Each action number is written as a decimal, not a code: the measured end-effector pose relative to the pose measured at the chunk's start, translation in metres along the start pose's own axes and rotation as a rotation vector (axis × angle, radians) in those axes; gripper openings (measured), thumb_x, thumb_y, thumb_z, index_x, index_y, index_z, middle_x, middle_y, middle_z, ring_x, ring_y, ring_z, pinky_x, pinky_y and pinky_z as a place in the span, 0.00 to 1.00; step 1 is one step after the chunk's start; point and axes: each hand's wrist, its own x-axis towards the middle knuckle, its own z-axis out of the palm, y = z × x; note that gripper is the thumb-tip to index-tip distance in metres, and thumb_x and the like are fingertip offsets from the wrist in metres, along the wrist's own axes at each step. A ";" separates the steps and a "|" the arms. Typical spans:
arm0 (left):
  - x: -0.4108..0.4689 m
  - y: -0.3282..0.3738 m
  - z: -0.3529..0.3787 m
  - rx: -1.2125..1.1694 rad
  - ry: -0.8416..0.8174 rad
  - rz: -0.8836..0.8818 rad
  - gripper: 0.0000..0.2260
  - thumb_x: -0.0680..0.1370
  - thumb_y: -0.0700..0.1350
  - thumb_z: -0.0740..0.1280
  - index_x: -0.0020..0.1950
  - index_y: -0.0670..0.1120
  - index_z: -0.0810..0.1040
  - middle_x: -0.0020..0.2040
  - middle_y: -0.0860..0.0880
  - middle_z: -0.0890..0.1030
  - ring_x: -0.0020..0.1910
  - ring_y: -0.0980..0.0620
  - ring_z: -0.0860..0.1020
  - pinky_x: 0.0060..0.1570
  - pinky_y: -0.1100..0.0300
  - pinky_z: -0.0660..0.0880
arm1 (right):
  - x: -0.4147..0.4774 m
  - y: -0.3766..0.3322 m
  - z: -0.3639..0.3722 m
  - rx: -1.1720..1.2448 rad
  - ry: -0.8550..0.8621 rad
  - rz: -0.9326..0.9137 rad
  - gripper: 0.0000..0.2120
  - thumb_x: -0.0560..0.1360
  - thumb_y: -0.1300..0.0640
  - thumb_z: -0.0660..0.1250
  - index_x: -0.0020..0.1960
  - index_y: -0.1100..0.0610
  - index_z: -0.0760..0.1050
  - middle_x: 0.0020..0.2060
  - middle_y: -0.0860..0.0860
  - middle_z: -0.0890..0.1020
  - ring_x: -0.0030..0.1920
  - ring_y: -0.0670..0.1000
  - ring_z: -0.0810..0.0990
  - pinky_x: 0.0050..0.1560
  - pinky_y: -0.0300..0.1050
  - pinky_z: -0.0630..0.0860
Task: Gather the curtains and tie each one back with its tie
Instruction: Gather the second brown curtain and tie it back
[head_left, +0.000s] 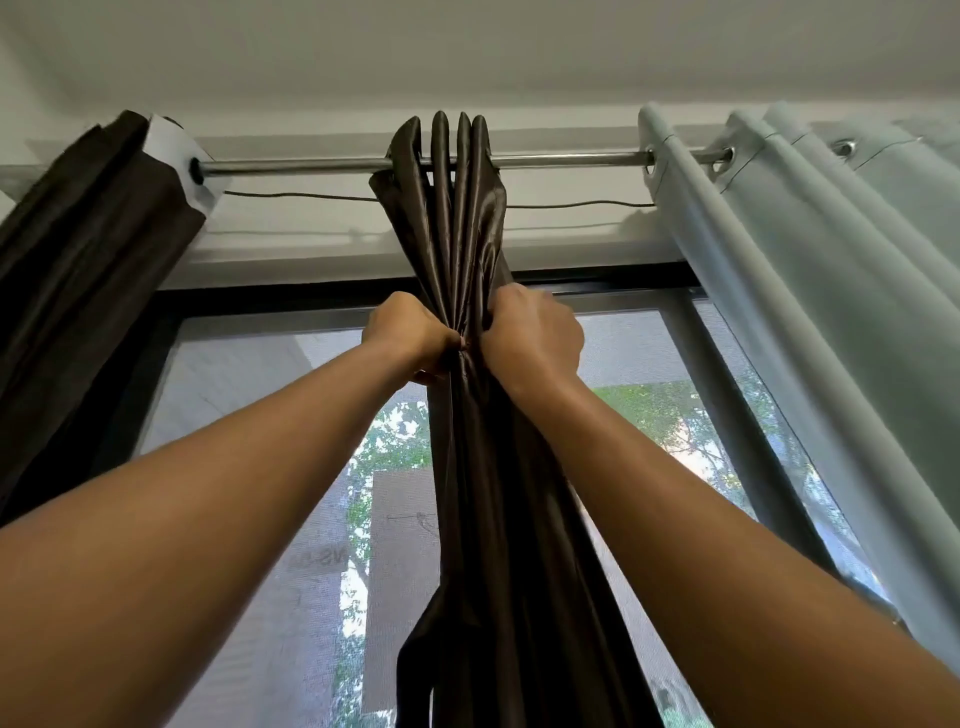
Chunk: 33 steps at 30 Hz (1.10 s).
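We count one metal rod (337, 165); three curtains hang on it: one dark left curtain (93, 249) at the rod's left end, one dark middle curtain (457, 218) bunched at the rod's centre, one pale curtain (779, 249) toward its right end; one thin cord (291, 196) runs just under the rod; two hands, the left hand (410, 338) and the right hand (535, 338), grip the middle curtain below the rod; three metal eyelets (844, 148) show on the pale curtain, along the rod.

backlit by window (322, 519), wide-angle edge distortion
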 end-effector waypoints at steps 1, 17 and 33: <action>0.001 -0.001 -0.002 0.034 0.004 0.011 0.07 0.74 0.42 0.72 0.44 0.37 0.83 0.40 0.39 0.85 0.38 0.44 0.85 0.44 0.48 0.82 | -0.001 0.003 0.000 -0.008 0.011 0.010 0.08 0.74 0.63 0.62 0.38 0.55 0.69 0.34 0.53 0.72 0.34 0.56 0.67 0.32 0.44 0.61; 0.000 0.000 0.001 0.148 0.052 0.052 0.06 0.73 0.40 0.73 0.42 0.37 0.83 0.36 0.40 0.84 0.34 0.45 0.84 0.42 0.49 0.83 | -0.007 0.023 -0.001 -0.039 0.134 0.100 0.05 0.74 0.64 0.61 0.41 0.57 0.73 0.37 0.54 0.75 0.32 0.56 0.68 0.30 0.42 0.58; -0.006 0.008 -0.009 -0.233 -0.167 -0.137 0.08 0.76 0.45 0.72 0.43 0.41 0.79 0.40 0.43 0.78 0.38 0.46 0.76 0.36 0.58 0.77 | -0.011 0.006 0.017 0.718 -0.315 0.269 0.06 0.72 0.60 0.71 0.48 0.54 0.82 0.43 0.55 0.83 0.44 0.54 0.82 0.47 0.50 0.80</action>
